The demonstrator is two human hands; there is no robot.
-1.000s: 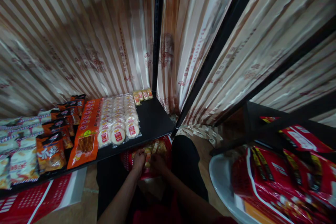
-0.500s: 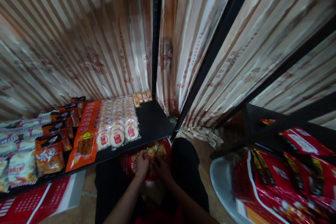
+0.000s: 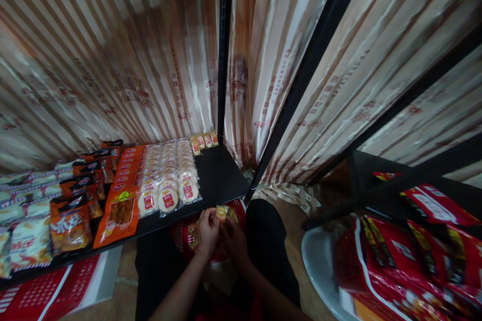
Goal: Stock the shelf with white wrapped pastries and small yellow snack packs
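Observation:
Over a red basket (image 3: pixel 181 234) between the knees, my left hand (image 3: pixel 208 230) is closed on a small yellow wrapped snack packet (image 3: pixel 221 213). My right hand (image 3: pixel 234 239) is at the packet's lower right side, its fingers curled against it and partly hidden. More packets of the same kind lie in the basket, mostly covered by the hands. On the black shelf (image 3: pixel 218 173) just ahead, a short row of similar small packets (image 3: pixel 205 141) stands at the far corner, beside rows of round white crackers (image 3: pixel 168 199) in clear wrap.
Orange snack bags (image 3: pixel 71 223) and white bags (image 3: pixel 30 243) line the shelf's left part, beside a flat orange pack (image 3: pixel 120 210). Black posts (image 3: pixel 301 80) rise before striped curtains (image 3: pixel 150 60). At right, a basket of red bags (image 3: pixel 410 261) stands by a grey stool (image 3: pixel 316 261).
Both hands have risen slightly from the basket's contents, and a small yellow packet now shows between the fingers. The shelf goods look unchanged.

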